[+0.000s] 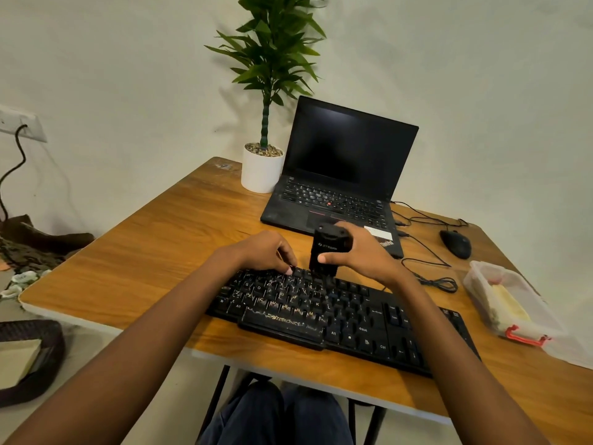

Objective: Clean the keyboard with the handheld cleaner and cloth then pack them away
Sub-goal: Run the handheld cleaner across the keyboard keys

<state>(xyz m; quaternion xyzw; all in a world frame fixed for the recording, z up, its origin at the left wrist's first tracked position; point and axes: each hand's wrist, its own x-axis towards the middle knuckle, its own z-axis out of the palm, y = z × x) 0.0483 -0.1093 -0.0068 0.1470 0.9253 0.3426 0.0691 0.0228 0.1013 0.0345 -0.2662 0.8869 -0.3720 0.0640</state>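
Keyboard [337, 316] lies slantwise across the near middle of the table [144, 252], its right end close to the near edge. My right hand [362, 252] is wrapped round the handheld cleaner [325, 252], thumb across its near face, holding it upright with its lower end down on the far rows of keys. My left hand [263, 252] has its fingers bent onto the far-left keys. Whether they hook the far edge or only press, I cannot tell.

If I lean too hard, I think the tip could catch a key cap and lever it off. If my left hand lets up, the board could skate on the smooth wood toward the near edge. The thin black cable [433, 277] coiled just right of my wrist might snag too.

The cleaner is a stubby, matte black block with rounded corners. The keys are low, hard black plastic with pale letters, and the tabletop is glossy grained wood. A clear plastic box [510, 300] with a red clasp sits at the right, with something pale yellow inside. It may be the cloth, but I cannot be sure.
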